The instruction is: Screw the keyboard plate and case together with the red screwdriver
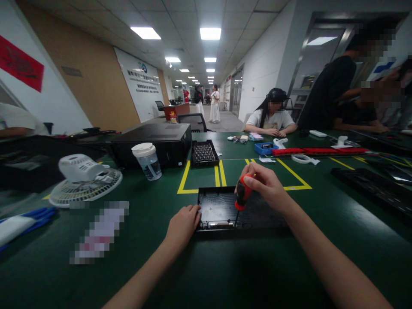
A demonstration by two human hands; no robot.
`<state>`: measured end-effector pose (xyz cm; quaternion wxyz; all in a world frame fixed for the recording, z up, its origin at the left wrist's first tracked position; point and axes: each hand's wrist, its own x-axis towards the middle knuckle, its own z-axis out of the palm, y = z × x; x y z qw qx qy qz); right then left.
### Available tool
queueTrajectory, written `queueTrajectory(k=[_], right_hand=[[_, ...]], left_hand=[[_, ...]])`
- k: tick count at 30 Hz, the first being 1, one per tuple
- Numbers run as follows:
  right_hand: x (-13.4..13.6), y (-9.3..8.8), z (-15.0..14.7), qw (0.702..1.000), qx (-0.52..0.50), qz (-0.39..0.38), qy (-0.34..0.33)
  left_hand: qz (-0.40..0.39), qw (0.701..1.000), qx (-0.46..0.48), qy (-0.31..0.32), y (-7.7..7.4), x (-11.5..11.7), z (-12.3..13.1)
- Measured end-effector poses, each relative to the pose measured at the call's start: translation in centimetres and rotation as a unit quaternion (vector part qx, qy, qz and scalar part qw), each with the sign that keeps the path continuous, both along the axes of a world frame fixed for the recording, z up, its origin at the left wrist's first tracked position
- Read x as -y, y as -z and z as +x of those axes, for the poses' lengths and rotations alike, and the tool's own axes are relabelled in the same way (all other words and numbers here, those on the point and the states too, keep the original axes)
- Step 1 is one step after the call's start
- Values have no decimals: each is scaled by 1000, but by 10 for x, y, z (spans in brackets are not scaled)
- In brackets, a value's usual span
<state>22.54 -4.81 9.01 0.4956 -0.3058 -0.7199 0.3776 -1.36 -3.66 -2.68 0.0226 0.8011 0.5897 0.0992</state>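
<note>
Black panel lies on the green surface (209, 274), my landmark: black panel (214, 210). My right hand (265, 182) is closed around a red screwdriver (243, 195), pointing down near the panel's near edge. My left hand (183, 221), fingers bent, touches the panel's left edge; cannot tell whether it grips. Cup (149, 165) beyond the panel, leftward.

The right hand (266, 184) was raised and curled in a grip. The left hand (183, 223) lay lower, back upward. Both forearms (325, 251) angled inward.

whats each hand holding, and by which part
The right hand holds a screwdriver by its upper handle. The left hand touches the left edge of the black tray; gripping is unclear.
</note>
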Motion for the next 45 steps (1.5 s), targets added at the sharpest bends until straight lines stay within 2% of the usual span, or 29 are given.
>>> queueTrajectory(k=[12, 22, 37, 45], right_hand=[[0, 0, -1, 994, 50, 46, 90], [1, 1, -6, 972, 91, 89, 198], [4, 6, -13, 940, 119, 134, 291], [9, 6, -18, 907, 151, 172, 355]], left_hand=[[-3, 1000, -4, 1, 0, 0, 1], [6, 1000, 7, 4, 2, -1, -1], [13, 1000, -6, 4, 3, -2, -1], [16, 1000, -1, 8, 4, -2, -1]])
